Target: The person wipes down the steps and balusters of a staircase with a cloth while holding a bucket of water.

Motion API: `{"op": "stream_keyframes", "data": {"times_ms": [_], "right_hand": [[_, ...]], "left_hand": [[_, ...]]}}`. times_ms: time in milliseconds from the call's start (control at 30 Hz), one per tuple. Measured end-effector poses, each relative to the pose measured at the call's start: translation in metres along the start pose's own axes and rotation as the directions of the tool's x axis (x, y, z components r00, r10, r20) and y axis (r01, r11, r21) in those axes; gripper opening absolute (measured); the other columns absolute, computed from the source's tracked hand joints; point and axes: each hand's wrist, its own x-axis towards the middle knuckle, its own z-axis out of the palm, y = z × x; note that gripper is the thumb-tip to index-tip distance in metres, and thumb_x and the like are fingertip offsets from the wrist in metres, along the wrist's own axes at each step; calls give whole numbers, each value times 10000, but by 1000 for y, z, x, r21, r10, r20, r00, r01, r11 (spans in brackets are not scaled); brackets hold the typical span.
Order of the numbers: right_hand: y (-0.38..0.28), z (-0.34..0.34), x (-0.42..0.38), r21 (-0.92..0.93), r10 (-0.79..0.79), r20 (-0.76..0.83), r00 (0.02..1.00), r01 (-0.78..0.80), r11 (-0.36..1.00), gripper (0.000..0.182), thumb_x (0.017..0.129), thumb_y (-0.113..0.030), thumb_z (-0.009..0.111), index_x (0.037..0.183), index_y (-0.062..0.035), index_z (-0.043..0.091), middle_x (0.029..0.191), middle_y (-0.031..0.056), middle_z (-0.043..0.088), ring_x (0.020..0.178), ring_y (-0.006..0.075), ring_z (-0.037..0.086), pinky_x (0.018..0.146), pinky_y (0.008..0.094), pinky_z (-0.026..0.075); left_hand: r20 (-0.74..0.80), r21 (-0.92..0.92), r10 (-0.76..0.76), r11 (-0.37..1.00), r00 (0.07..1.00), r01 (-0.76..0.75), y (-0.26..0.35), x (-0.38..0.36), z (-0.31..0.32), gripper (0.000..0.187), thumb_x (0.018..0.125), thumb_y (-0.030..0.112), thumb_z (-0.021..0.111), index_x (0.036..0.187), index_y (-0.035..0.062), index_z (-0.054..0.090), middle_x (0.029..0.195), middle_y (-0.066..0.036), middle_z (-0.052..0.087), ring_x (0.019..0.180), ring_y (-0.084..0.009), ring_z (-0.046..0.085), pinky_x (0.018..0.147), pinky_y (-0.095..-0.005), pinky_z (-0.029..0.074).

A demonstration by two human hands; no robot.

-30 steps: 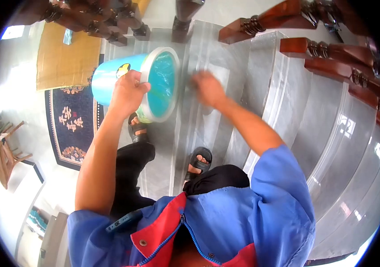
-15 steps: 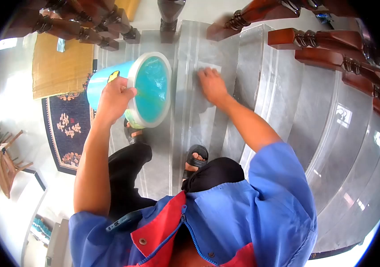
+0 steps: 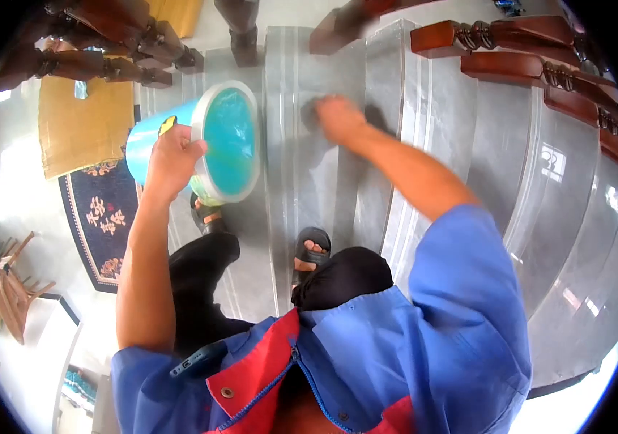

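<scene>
A light-blue bucket (image 3: 151,141) with a white rim hangs tilted over the steps, its mouth turned to the right. My left hand (image 3: 173,159) is closed on the bucket's edge, thumb at the rim. Shiny clear plastic shows inside the bucket's mouth. Over a grey stair tread (image 3: 316,166) is my right hand (image 3: 339,119), blurred, with a dark shadow beside it. Its fingers look bent, but I cannot tell whether they hold anything.
Dark red wooden balusters (image 3: 497,32) stand along the top and right. More grey steps (image 3: 504,137) rise to the right. At left lie a cardboard sheet (image 3: 81,134) and a dark patterned mat (image 3: 103,217). A wooden chair (image 3: 9,289) stands farther left. My sandalled foot (image 3: 312,249) is on a step.
My right hand has shifted slightly left and up, and its fingers look more bent. A pale patch beside it no longer shows. The bucket and surroundings sit farther left in view.
</scene>
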Motion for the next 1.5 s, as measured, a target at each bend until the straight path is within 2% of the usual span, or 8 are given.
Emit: {"op": "stream_keyframes", "data": {"times_ms": [233, 267, 300, 800, 900, 1267, 1400, 1500], "right_hand": [[163, -9, 123, -302, 136, -389, 911, -265, 916, 241, 938, -162, 563, 1026, 8, 709, 1183, 157, 674, 1133, 346, 602, 882, 453, 583], [177, -8, 131, 23, 313, -447, 838, -339, 941, 224, 922, -152, 565, 1002, -7, 716, 1163, 169, 693, 1081, 358, 637, 891, 471, 560], [173, -3, 138, 349, 482, -425, 766, -352, 868, 210, 906, -143, 567, 979, -22, 722, 1142, 180, 712, 1029, 369, 671, 900, 490, 537], [-36, 60, -44, 179, 474, -150, 868, -447, 876, 215, 840, -106, 640, 1036, -17, 643, 1038, 182, 692, 933, 342, 702, 802, 443, 595], [-89, 72, -61, 492, 146, -146, 978, -56, 869, 288, 790, -102, 653, 1070, -37, 645, 1054, 211, 675, 984, 387, 670, 814, 470, 571], [-34, 67, -26, 577, 744, -347, 571, -495, 650, 303, 814, -78, 616, 1115, -112, 606, 1037, 215, 616, 906, 416, 672, 763, 479, 572], [-126, 76, -40, 691, 140, -354, 925, 158, 706, 318, 774, -81, 645, 1092, -86, 649, 1040, 206, 659, 963, 418, 650, 883, 483, 535], [-134, 54, -77, 716, 386, -372, 844, -4, 698, 310, 777, -67, 653, 1086, -71, 643, 1026, 200, 660, 962, 406, 655, 868, 483, 544]], "left_hand": [[-5, -3, 28, 1000, 1000, -28, 5, -6, -6, 352, 853, 203, 720, 1076, -58, 646, 885, -160, 689, 787, -228, 663, 728, -361, 515], [-4, -3, 27, 1000, 1000, -27, 9, -4, -4, 352, 853, 203, 720, 1076, -58, 646, 885, -160, 689, 787, -228, 663, 728, -361, 515], [-15, 28, 40, 999, 999, -39, 5, -8, -4, 351, 854, 205, 718, 1073, -60, 645, 883, -167, 691, 789, -243, 670, 732, -364, 514], [24, 82, 47, 995, 999, -49, -5, -17, 5, 408, 871, 183, 719, 1163, -87, 627, 979, -198, 706, 843, -257, 686, 755, -371, 529], [56, 47, 14, 999, 998, -17, -4, -21, 10, 408, 871, 179, 718, 1161, -92, 623, 963, -187, 696, 842, -248, 672, 754, -369, 521], [74, 74, 62, 995, 995, -68, -14, -37, 23, 328, 854, 205, 723, 1046, -51, 650, 900, -181, 695, 851, -270, 683, 773, -386, 517], [88, 127, 61, 989, 994, -72, -21, -38, 40, 339, 849, 220, 722, 1041, -49, 646, 906, -198, 700, 894, -315, 689, 821, -413, 511], [79, 114, 80, 989, 994, -89, -20, -39, 40, 264, 884, 158, 714, 1039, -43, 643, 837, -95, 663, 727, -161, 641, 641, -331, 542]]}}
